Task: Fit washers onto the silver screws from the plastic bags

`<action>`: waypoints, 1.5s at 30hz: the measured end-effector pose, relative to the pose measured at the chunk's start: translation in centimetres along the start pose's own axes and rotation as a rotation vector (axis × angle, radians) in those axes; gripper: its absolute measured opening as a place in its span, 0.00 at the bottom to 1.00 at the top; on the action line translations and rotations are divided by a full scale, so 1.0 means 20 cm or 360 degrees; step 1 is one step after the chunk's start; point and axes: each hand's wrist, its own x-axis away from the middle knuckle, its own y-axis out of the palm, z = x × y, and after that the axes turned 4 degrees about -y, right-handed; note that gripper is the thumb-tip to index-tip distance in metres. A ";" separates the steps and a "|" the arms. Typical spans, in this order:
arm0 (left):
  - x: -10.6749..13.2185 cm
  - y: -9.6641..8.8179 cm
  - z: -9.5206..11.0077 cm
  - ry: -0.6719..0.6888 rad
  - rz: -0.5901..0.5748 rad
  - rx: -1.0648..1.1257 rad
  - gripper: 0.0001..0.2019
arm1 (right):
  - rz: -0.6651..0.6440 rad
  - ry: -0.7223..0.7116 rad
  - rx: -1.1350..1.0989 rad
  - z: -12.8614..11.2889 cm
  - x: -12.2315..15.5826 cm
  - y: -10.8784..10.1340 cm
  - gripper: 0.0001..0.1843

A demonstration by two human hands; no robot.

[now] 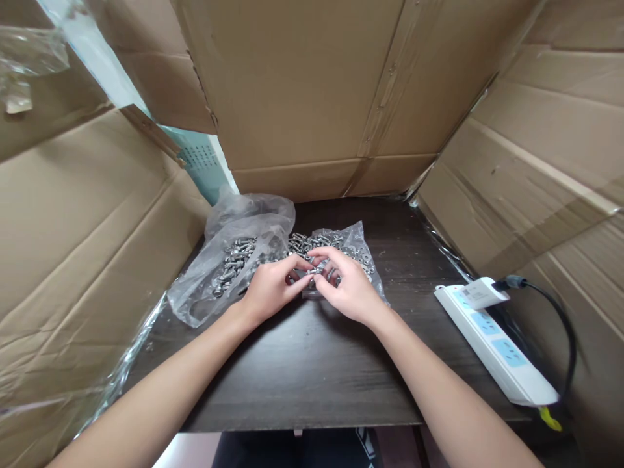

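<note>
My left hand [273, 283] and my right hand [351, 287] meet above the middle of the table, with thumbs and fingers pinched together. Between their fingertips is a small silver bolt [314, 272]; its ends are partly hidden by the fingers. Behind the left hand, a clear plastic bag [197, 302] holds a heap of bolts [236, 263], and more spill towards the middle. Loose washers or nuts [363, 255] lie on a second plastic sheet or bag [358, 233] just behind the right hand.
Cardboard walls [302, 97] enclose the dark wooden table [312, 377] at the back and on both sides. A white power strip [507, 354] lies along the right side, with a white adapter [480, 294] and a black cable [560, 312] plugged in.
</note>
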 end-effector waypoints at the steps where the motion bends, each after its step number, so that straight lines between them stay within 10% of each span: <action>1: 0.00 0.00 0.00 -0.0011 -0.0006 0.0006 0.06 | 0.0008 0.0003 -0.0003 0.00 0.00 0.00 0.20; 39: 0.00 0.00 0.02 0.0149 0.0039 -0.0004 0.04 | -0.0051 0.0124 0.0097 -0.01 0.00 -0.02 0.13; 45: 0.00 0.00 0.03 0.0133 0.0087 -0.0028 0.04 | 0.0000 -0.0013 0.0101 0.00 0.01 -0.02 0.34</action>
